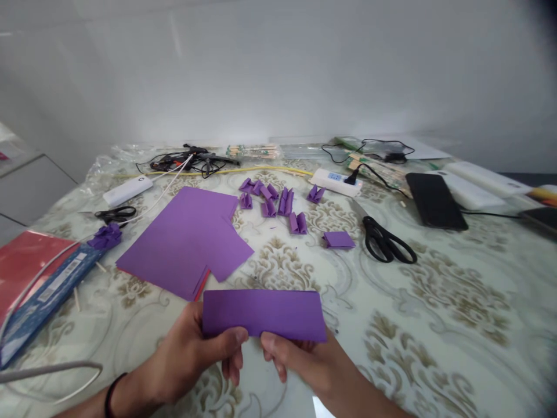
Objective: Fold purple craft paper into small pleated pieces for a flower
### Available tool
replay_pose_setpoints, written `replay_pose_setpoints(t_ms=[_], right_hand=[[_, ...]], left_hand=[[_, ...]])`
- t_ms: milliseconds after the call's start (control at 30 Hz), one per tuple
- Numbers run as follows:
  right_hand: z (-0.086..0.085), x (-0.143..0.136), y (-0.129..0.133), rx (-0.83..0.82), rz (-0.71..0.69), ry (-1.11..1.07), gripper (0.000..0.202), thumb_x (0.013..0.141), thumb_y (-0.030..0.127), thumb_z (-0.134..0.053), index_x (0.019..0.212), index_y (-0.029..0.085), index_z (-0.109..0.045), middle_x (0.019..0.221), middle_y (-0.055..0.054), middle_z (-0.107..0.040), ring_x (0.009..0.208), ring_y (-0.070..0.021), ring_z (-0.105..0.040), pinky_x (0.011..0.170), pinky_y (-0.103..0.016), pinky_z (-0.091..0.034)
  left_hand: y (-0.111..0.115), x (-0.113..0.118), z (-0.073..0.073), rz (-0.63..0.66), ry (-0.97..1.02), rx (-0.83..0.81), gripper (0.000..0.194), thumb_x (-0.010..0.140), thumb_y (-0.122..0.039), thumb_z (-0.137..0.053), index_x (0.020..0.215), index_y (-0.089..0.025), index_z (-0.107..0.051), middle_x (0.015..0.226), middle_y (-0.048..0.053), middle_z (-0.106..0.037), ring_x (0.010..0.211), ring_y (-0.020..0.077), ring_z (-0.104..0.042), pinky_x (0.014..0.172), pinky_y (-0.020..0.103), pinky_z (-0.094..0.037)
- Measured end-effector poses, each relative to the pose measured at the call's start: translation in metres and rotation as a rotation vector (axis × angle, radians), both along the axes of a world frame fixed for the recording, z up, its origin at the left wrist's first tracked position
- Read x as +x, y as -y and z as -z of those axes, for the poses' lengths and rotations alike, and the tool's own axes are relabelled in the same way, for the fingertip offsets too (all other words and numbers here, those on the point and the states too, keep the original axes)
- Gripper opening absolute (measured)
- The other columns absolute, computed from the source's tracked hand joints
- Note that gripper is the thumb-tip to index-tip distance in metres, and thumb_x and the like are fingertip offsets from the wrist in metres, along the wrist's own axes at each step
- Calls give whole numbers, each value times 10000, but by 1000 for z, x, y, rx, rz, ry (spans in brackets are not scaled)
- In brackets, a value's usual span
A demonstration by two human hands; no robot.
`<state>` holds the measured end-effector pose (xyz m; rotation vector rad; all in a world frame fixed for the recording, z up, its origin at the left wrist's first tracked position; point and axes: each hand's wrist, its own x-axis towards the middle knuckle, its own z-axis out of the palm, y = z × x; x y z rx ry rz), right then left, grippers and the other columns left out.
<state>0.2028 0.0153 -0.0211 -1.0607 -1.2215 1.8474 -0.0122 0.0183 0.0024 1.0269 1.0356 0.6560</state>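
A folded strip of purple paper (265, 310) is held level above the table between both hands. My left hand (187, 354) pinches its lower left edge, thumb in front and fingers behind. On the lower right edge, my right hand (304, 360) grips the same way, the two thumbs nearly meeting. Beyond the strip lies a stack of purple sheets (183, 232), with a little red showing at its near corner. Several small folded purple paper pieces (286, 201) sit past it, and one flatter folded piece (338, 240) rests to their right.
Black-handled scissors (385, 238) lie at right, near a black phone (435, 200). A white power strip (335, 180) with a plug stands behind. At left are smaller scissors (115, 215), a white power bank (127, 190), crumpled purple paper (104, 236) and a red-and-blue packet (43, 278).
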Motion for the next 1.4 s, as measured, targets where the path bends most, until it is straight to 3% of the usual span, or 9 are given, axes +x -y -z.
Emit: replay_pose_setpoints(t_ms=[233, 467, 567, 700, 800, 900, 1100, 1233, 1400], right_hand=[[-5, 11, -22, 115, 115, -86, 370, 900, 480, -804, 717, 186, -676, 671, 9, -600, 554, -120, -516, 538, -258, -448], [0, 22, -32, 144, 273, -108, 360, 938, 440, -810, 722, 191, -664, 695, 18, -635, 530, -98, -529, 527, -243, -436], [0, 19, -32, 123, 257, -144, 342, 949, 477, -796, 802, 195, -672, 740, 16, -638, 537, -95, -529, 522, -235, -451], [4, 8, -21, 49, 90, -173, 391, 900, 552, -824, 985, 191, -698, 760, 32, -580, 548, -102, -532, 509, -235, -475], [5, 0, -8, 18, -26, -150, 432, 892, 587, -811, 865, 180, -667, 742, 29, -551, 568, -99, -503, 533, -237, -467], [1, -3, -2, 26, -43, -68, 457, 912, 609, -765, 785, 192, -626, 676, 38, -511, 586, -113, -489, 559, -243, -456], [-7, -5, -3, -8, 50, 20, 402, 881, 536, -776, 721, 196, -632, 650, 23, -563, 559, -118, -504, 551, -251, -459], [0, -6, -1, -33, 102, 29, 359, 856, 494, -801, 726, 187, -669, 655, 6, -614, 549, -118, -522, 538, -248, -467], [5, -3, -4, -6, 225, 51, 341, 823, 462, -815, 672, 193, -671, 559, 27, -568, 492, -116, -494, 495, -247, -455]], left_hand=[[-9, -16, 7, -97, -60, 101, 495, 909, -524, -793, 584, -151, -774, 508, 63, -721, 450, 142, -625, 501, 231, -503], [-15, -22, 7, -200, -53, 196, 466, 936, -459, -784, 574, -165, -784, 502, 44, -715, 462, 129, -602, 535, 238, -500], [-15, -21, 4, -242, -28, 228, 442, 930, -462, -795, 597, -171, -798, 524, 39, -728, 501, 134, -634, 567, 233, -518], [-11, -18, 3, -167, -34, 222, 465, 949, -495, -778, 630, -158, -809, 570, 54, -759, 531, 134, -659, 598, 225, -539], [-7, -13, 2, -44, -22, 170, 488, 945, -531, -773, 656, -139, -807, 586, 71, -765, 532, 142, -672, 587, 225, -553], [-3, -9, 1, 37, -14, 125, 503, 932, -567, -774, 698, -123, -806, 596, 79, -763, 524, 139, -668, 579, 223, -562], [-1, -6, 2, 40, -10, 57, 505, 897, -578, -807, 690, -118, -787, 586, 75, -752, 494, 124, -652, 554, 209, -557], [-2, -8, 3, 24, -11, 32, 497, 883, -551, -828, 643, -118, -776, 545, 69, -732, 467, 121, -649, 515, 197, -531], [-7, -11, 5, -48, 51, 36, 421, 884, -476, -854, 673, -129, -744, 549, 45, -740, 439, 113, -645, 481, 186, -514]])
